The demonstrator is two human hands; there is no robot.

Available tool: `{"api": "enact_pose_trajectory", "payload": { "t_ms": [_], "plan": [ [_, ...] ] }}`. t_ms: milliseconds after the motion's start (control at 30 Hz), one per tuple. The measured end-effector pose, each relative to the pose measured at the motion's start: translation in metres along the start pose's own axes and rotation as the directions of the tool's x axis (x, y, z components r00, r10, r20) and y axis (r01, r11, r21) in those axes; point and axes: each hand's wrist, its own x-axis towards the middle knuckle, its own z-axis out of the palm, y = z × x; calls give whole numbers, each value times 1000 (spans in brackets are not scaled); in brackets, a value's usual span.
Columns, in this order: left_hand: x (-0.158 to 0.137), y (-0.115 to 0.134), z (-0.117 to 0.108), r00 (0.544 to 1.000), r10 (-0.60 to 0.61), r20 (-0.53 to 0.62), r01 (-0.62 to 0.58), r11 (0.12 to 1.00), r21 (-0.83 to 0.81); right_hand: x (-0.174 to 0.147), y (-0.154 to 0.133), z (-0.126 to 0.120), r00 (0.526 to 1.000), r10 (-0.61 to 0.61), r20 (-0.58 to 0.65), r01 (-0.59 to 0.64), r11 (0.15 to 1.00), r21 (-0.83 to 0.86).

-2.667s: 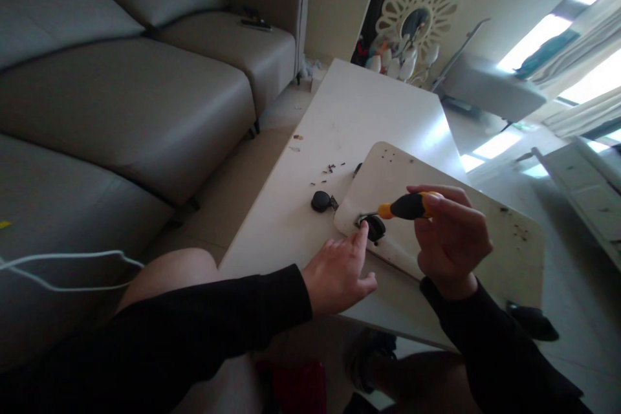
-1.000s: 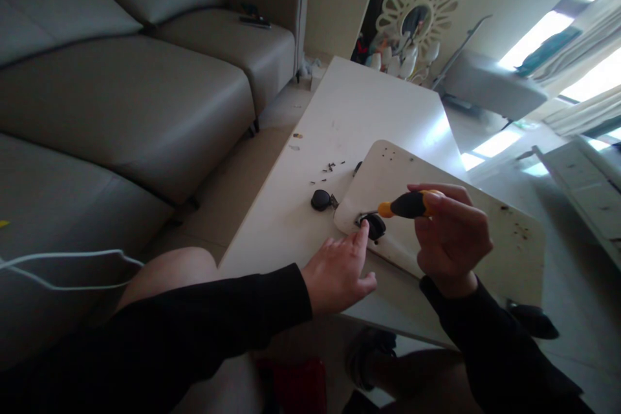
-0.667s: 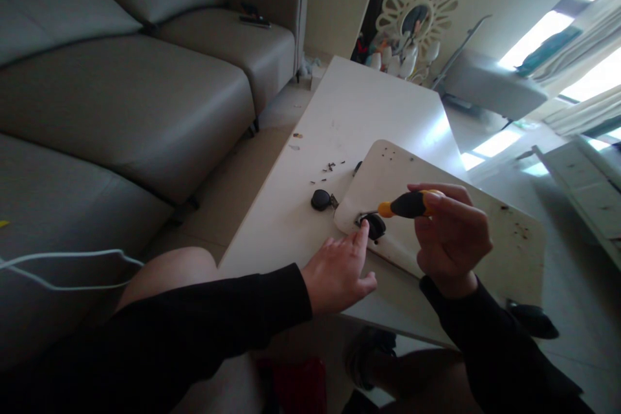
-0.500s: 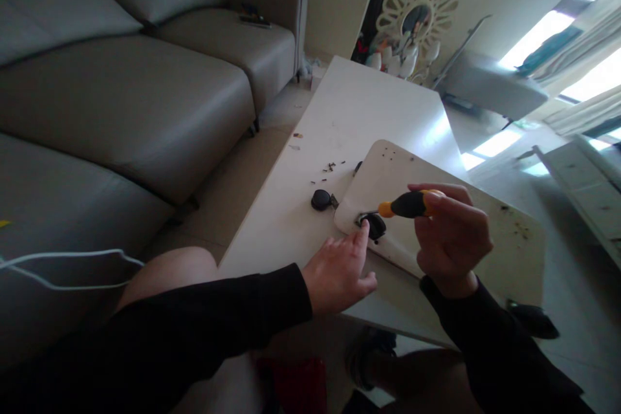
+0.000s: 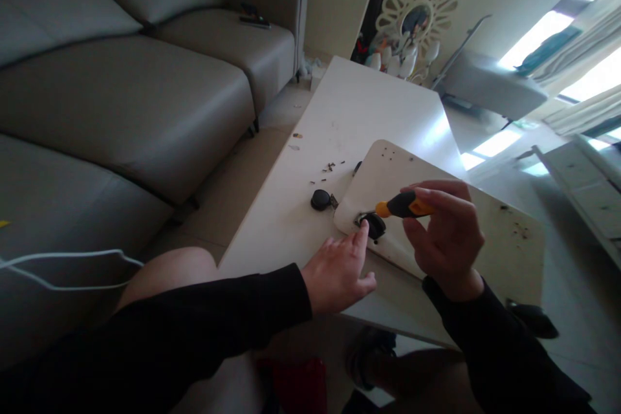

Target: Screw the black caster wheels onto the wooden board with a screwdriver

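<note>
right hand (image 5: 449, 236) pinches a screwdriver (image 5: 406, 205), long axis pointing leftward at the caster (image 5: 376, 226), left hand (image 5: 336, 273) spread.

White table (image 5: 373, 100) with pale board (image 5: 378, 174), black caster (image 5: 320, 200), small dark screws (image 5: 331, 165).

Board (image 5: 395, 174) on bench (image 5: 378, 103), near wheel (image 5: 375, 227) on board. Second wheel (image 5: 320, 200) at board's 9 o'clock, screws (image 5: 330, 167) at 10.

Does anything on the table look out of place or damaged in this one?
Small dark pieces, probably screws, lie scattered loose on the white table. A black caster lies beside the pale board, apparently unattached. Near the table's left edge, a brownish mark breaks the white surface; damage or dirt, I cannot tell.
</note>
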Motion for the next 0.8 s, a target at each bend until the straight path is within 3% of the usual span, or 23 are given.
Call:
{"api": "enact_pose_trajectory", "payload": {
  "t_ms": [133, 267, 533, 700, 800],
  "plan": [
    [0, 0, 0, 1000, -2, -1, 2, 1000, -9, -2, 0, 2, 999, 41, 19, -43, 995, 86],
    [1, 0, 0, 1000, -5, 2, 5, 1000, -5, -4, 5, 1, 994, 45, -99, -45, 999, -6],
    [0, 3, -4, 999, -12, 30, 12, 1000, 17, 8, 4, -6, 962, 113, -250, -125, 992, -32],
    [-1, 2, -5, 999, -13, 44, 13, 1000, 2, 13, 5, -12, 959, 15, -282, -57, 989, -140],
    [-1, 2, -4, 999, -17, 45, 17, 1000, -8, 20, 7, -19, 909, -125, -397, 59, 983, -175]
  ]
}}
